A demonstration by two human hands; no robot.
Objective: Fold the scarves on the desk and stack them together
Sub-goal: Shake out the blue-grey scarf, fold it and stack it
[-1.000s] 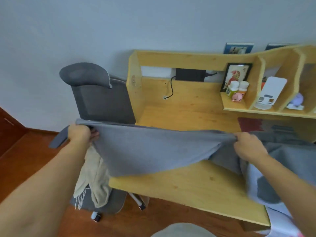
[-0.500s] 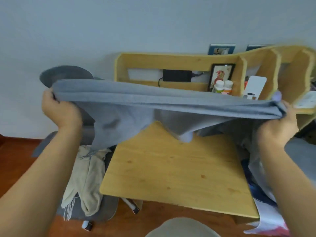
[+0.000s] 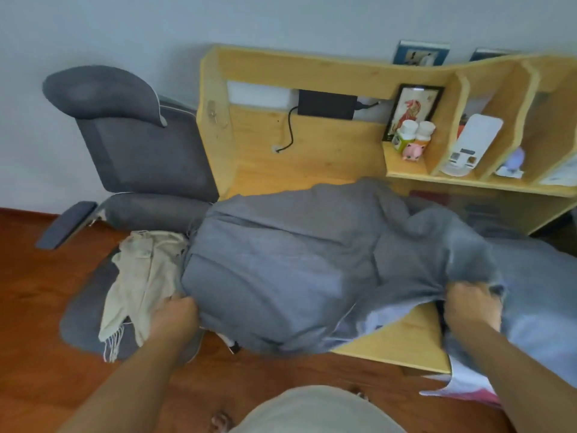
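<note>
We pinch the grey scarf (image 3: 281, 264) at its near edge with left hand (image 3: 175, 317) and right hand (image 3: 471, 304), the cloth billowing over the desk (image 3: 402, 342) between them: soft, light, limp, best held by corners.

pale wall (image 3: 125, 26), wood floor (image 3: 37, 307), grey chair (image 3: 140, 151).
</note>
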